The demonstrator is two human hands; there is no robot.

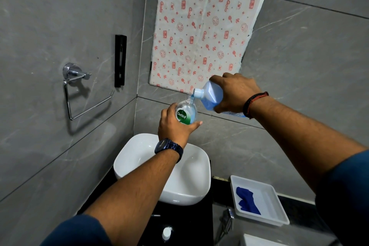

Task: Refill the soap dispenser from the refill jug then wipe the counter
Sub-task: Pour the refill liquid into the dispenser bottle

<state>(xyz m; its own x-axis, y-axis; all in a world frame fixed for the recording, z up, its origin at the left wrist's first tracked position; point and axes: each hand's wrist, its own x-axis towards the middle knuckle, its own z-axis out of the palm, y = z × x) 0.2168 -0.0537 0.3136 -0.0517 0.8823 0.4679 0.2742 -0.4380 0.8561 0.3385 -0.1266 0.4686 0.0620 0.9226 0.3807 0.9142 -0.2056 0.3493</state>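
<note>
My left hand (173,126) grips a clear soap dispenser bottle (186,112) with a green Dettol label, held above the white basin with its neck uncovered. My right hand (235,91) holds the refill jug (211,96) of blue liquid, tipped down to the left. The jug's spout sits right over the dispenser's neck, and a thin blue stream runs into it. A little blue liquid shows inside the dispenser. A white pump cap (167,233) lies on the dark counter near the bottom edge.
A white basin (191,187) stands on a black counter (201,223). A white tray (277,203) at the right holds a blue cloth (246,200). A chrome towel ring (79,94) hangs on the left wall. A patterned sheet (199,26) covers the wall behind.
</note>
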